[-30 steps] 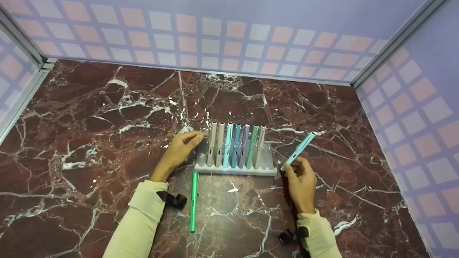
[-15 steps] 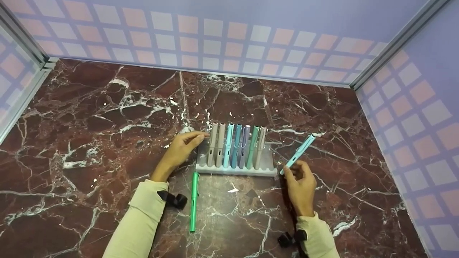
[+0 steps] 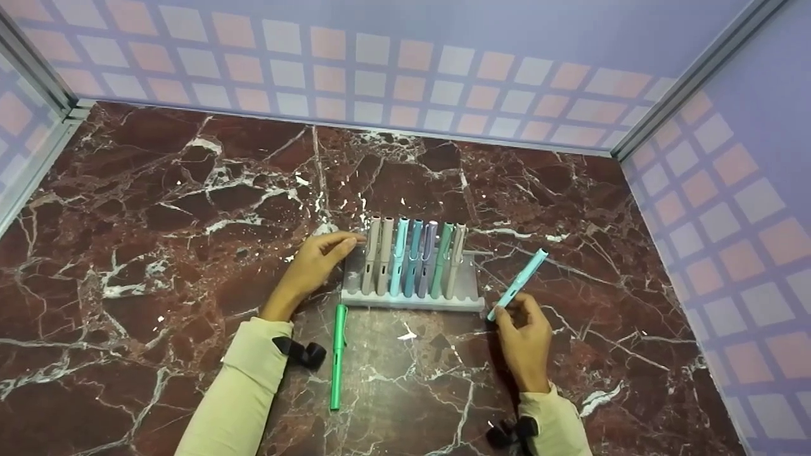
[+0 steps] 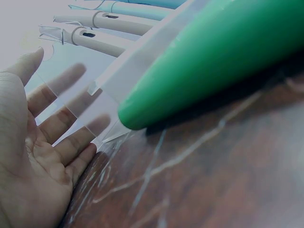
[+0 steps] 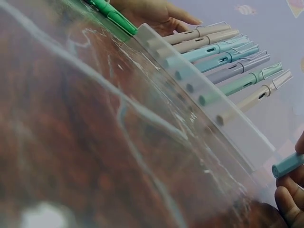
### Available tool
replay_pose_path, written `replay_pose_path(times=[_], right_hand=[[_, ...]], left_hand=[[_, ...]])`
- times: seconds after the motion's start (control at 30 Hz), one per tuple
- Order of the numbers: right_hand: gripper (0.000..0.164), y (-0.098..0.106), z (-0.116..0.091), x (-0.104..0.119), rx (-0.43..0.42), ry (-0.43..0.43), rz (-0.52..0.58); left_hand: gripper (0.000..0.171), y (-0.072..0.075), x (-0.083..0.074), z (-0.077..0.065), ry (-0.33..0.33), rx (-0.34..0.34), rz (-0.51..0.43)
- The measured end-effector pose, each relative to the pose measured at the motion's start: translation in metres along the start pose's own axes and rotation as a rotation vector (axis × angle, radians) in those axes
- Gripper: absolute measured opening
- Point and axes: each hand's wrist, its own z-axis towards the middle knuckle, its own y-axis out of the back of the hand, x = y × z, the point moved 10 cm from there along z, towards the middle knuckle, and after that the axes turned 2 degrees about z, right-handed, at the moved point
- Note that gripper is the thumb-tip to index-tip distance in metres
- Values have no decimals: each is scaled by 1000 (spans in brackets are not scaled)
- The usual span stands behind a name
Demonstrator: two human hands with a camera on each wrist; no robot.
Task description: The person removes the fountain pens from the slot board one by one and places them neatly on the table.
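Observation:
In the head view a clear pen stand [image 3: 412,304] holds several capped pens side by side, beige, light blue, teal, purple and green. At its left end is my left hand [image 3: 313,269]; the left wrist view shows its fairly straight fingers [image 4: 71,118] behind the see-through panel, thumb apart from them. My right hand [image 3: 527,339] pinches a light blue pen [image 3: 519,282] near its lower end, just right of the stand. That pen tilts up and to the right. A bright green pen [image 3: 338,358] lies on the table by the stand's front left corner.
The dark red marbled table [image 3: 190,380] has white veins. Purple panels with pink and white squares [image 3: 374,82] enclose the back and both sides. Black wrist cameras [image 3: 307,356] sit on both cuffs.
My right hand has moved slightly down and toward me with the light blue pen. The left hand, the stand and the green pen stay in place.

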Motion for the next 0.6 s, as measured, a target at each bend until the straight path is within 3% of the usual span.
replay_pose_path(times=[0.33,0.6], right_hand=[[11,-4,-2,0,37,-8,62],[11,-8,-3,-36,76,-19,155]], left_hand=[[27,2,1,-1,7,4,9],[27,0,0,0,-2,8,12]])
